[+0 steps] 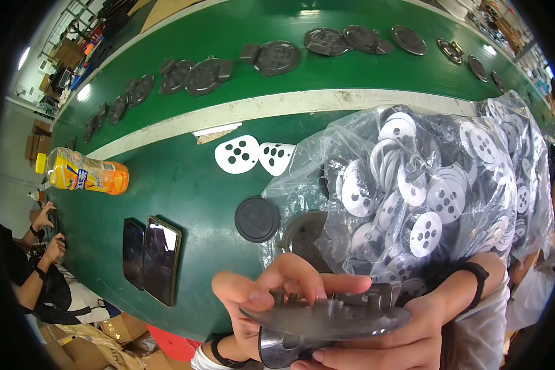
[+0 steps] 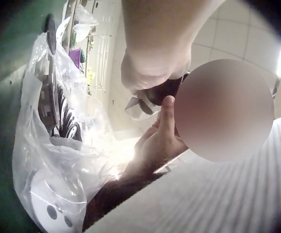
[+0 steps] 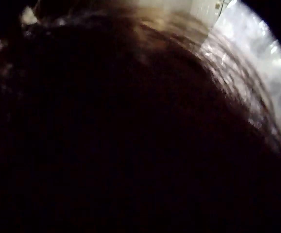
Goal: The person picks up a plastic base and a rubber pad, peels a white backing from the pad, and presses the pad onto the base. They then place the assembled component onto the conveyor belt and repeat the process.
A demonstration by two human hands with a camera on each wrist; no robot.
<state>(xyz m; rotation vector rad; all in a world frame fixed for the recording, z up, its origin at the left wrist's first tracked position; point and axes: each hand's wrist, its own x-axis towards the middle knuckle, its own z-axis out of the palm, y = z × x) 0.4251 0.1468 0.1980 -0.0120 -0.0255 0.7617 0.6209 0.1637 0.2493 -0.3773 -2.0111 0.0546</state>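
- We see the near green tabletop (image 1: 206,222) bounded along its far side by a pale rail (image 1: 253,111); a stretch of it runs between two phones (image 1: 151,256) and a black lid (image 1: 257,219).
- The clear plastic bag (image 1: 438,185), filled with white discs, crowds the right side; its lower edge lies just beside the right hand (image 1: 410,336).
- A bottle (image 1: 87,172) lies near the left edge; two loose white discs (image 1: 253,155) lie near the rail, left of the bag.
- We find the dark disc part (image 1: 333,324) between both hands, above the near side of the tabletop; the left hand (image 1: 243,293) grips its left edge, fingers bent over the top.
- The right hand holds its right side from below; its fingertips touch a black cylindrical piece (image 1: 280,350) beneath.
- The right wrist view is too dark to show the grip.
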